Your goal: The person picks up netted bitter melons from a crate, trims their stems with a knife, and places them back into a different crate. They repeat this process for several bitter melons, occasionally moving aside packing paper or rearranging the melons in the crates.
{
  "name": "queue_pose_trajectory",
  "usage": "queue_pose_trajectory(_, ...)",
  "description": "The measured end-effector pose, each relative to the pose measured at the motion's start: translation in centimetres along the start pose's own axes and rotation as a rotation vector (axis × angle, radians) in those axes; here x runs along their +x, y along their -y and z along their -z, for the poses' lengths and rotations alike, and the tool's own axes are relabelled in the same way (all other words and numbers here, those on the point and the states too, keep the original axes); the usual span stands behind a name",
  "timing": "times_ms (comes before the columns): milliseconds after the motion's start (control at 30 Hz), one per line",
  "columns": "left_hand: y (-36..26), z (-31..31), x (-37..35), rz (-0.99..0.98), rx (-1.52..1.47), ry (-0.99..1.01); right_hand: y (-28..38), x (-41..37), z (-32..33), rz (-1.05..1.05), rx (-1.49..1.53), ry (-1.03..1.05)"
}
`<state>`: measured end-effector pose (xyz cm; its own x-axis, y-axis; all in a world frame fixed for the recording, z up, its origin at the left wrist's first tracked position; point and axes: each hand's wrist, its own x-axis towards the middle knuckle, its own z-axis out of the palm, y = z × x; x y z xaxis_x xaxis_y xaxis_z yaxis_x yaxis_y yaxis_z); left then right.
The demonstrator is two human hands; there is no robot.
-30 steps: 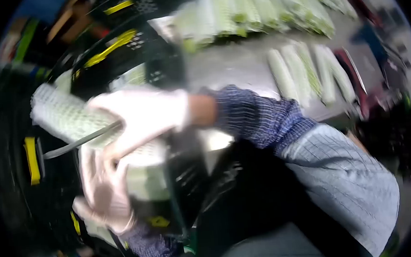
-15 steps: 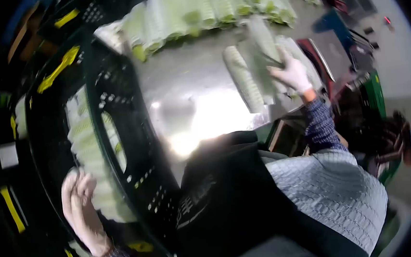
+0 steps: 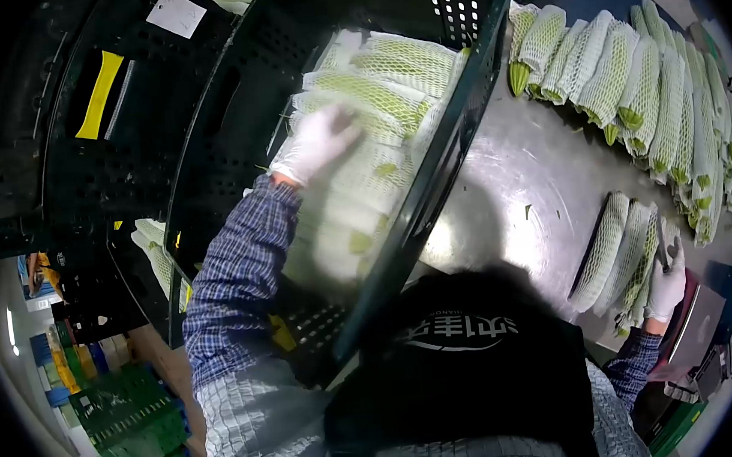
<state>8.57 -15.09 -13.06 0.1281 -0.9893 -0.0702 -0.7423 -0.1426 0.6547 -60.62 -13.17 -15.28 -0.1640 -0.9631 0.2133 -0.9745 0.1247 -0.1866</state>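
Observation:
Long pale-green vegetables in white foam netting (image 3: 400, 62) lie side by side in a dark green crate (image 3: 453, 127); their exact kind is not clear. My gloved left hand (image 3: 320, 142) is over them inside the crate, slightly blurred, its fingers apart and holding nothing visible. On the metal table (image 3: 501, 192), my gloved right hand (image 3: 665, 284) has its fingers around the outer side of a netted vegetable (image 3: 653, 249) at the right end of a small group. Beside that piece are more netted vegetables (image 3: 604, 248).
A long row of netted vegetables (image 3: 602, 64) lies along the table's far side. More dark crates (image 3: 73, 105) with yellow handles stand at the left. Stacked green crates (image 3: 131, 410) are at lower left. A pinkish flat panel (image 3: 687, 323) is close to my right hand.
My view has swung left, so the crate sits nearer the middle. My left hand has moved from the crate's near side in over the vegetables. The right hand's raised vegetable is now down among the small group.

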Motion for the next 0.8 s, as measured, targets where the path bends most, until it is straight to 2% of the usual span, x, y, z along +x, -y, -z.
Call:
queue_pose_trajectory(33,0.2,-0.1,1.1,-0.146,0.053,-0.041,1.4,0.2,-0.4,0.092,-0.024,-0.051)
queue_pose_trajectory(100,-1.0,-0.6,3.3,-0.092,0.162,-0.063,4.5,0.3,-1.2,0.164,0.01,-0.064)
queue_pose_trajectory(133,-1.0,-0.6,4.5,-0.155,0.21,-0.055,5.9,0.3,-1.5,0.141,0.066,-0.007)
queue_pose_trajectory(167,-0.3,-0.9,6.2,-0.217,0.292,-0.021,6.9,0.5,-2.0,0.116,0.118,0.051)
queue_pose_trajectory(233,0.6,-1.0,9.1,-0.247,0.519,0.137,8.5,0.6,-2.3,0.205,0.126,0.039)
queue_pose_trajectory(267,1.0,-0.9,10.1,-0.233,0.585,0.23,9.3,0.7,-2.4,0.232,0.16,0.034)
queue_pose_trajectory(300,-0.5,-0.3,10.7,-0.133,0.659,0.392,9.9,0.8,-2.5,0.259,0.192,0.029)
queue_pose_trajectory(400,3.4,-1.6,13.5,-0.184,0.807,0.473,11.4,1.0,-2.2,0.262,0.174,0.056)
queue_pose_trajectory(500,-0.8,0.1,13.6,-0.02,0.918,0.644,12.8,1.4,-1.6,0.274,0.193,0.08)
queue_pose_trajectory(533,0.7,0.0,13.6,-0.104,0.871,0.563,13.2,1.5,-1.5,0.278,0.19,0.087)
queue_pose_trajectory(667,-1.6,1.5,12.5,-0.18,1.018,0.531,13.0,1.2,-1.4,0.244,0.229,0.095)
queue_pose_trajectory(700,-2.1,1.7,12.7,-0.099,1.053,0.572,13.1,1.0,-1.4,0.237,0.221,0.097)
queue_pose_trajectory(767,-0.5,2.5,11.3,-0.245,1.015,0.39,13.4,0.7,-1.3,0.222,0.204,0.101)
queue_pose_trajectory(800,-0.8,2.5,11.0,-0.222,1.041,0.375,12.9,0.6,-1.9,0.252,0.211,0.087)
